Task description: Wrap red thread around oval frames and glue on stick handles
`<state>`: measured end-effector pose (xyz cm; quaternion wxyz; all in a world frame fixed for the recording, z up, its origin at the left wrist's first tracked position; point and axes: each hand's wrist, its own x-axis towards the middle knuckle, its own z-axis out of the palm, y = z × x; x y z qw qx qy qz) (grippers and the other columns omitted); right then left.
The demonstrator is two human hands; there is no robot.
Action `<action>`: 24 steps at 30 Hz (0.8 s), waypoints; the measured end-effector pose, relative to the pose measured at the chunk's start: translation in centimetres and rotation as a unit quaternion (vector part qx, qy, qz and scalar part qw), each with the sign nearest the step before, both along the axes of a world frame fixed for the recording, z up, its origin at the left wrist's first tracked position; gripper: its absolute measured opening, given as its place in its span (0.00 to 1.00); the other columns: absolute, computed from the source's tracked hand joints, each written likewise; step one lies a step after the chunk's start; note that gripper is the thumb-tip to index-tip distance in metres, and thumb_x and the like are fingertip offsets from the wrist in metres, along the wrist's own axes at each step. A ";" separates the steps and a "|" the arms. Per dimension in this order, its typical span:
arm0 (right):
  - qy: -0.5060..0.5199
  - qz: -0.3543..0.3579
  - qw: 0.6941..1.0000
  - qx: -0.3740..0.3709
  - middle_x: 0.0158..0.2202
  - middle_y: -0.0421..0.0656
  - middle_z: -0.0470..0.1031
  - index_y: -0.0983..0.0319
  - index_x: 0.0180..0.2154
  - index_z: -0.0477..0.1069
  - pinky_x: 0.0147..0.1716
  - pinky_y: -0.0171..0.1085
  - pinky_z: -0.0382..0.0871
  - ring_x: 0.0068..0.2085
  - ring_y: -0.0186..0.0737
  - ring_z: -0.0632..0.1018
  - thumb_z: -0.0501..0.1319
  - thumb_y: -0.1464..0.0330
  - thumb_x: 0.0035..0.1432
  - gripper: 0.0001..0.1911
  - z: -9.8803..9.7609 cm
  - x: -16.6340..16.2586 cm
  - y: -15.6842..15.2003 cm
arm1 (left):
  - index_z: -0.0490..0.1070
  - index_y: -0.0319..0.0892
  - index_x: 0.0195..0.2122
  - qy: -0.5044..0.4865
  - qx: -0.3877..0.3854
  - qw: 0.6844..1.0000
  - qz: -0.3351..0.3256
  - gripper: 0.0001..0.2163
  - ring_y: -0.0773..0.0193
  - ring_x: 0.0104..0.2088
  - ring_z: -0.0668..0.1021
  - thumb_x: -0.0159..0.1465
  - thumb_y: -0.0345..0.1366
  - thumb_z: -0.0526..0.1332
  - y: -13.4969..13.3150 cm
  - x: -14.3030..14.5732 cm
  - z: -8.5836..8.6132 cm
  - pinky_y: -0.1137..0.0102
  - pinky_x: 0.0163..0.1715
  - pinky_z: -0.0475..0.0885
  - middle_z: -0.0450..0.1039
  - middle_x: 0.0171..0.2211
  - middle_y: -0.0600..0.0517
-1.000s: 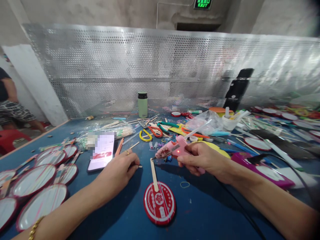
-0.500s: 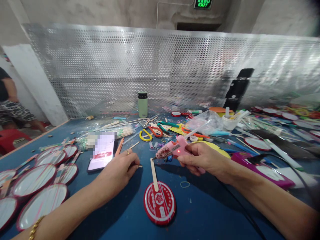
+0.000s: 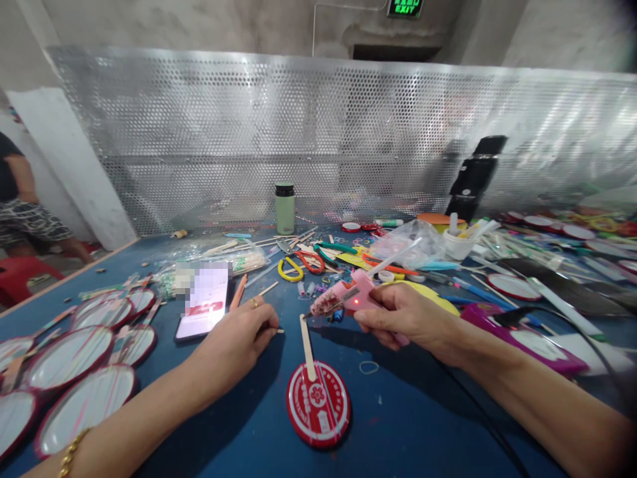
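Note:
My right hand (image 3: 403, 318) is closed around a pink hot glue gun (image 3: 343, 299) whose nozzle points left at the top end of a wooden stick (image 3: 307, 346). That stick lies on a red oval mirror back (image 3: 318, 403) on the blue table (image 3: 398, 425). My left hand (image 3: 239, 338) rests on the table just left of the stick, fingers curled around a thin wooden stick (image 3: 277, 330) that pokes out to the right. A ring shows on one finger.
A lit phone (image 3: 203, 302) lies beyond my left hand. Several red-rimmed oval mirrors (image 3: 74, 372) crowd the left. Scissors (image 3: 298, 264), a green flask (image 3: 284, 208), a plastic bag (image 3: 413, 244), a white cup (image 3: 456, 243) and loose sticks fill the back. Another person (image 3: 20, 199) stands far left.

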<state>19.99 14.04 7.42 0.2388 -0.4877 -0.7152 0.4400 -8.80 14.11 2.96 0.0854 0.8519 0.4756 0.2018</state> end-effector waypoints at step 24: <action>-0.006 -0.004 1.000 0.014 0.16 0.36 0.67 0.66 0.30 0.73 0.17 0.30 0.55 0.17 0.28 0.65 0.62 0.55 0.58 0.19 0.2 0.0 -0.1 | 0.67 0.44 0.33 0.009 0.002 1.000 -0.018 0.07 0.63 0.34 0.75 0.64 0.26 0.53 0.3 -0.2 0.1 0.68 0.34 0.68 0.71 0.33 0.53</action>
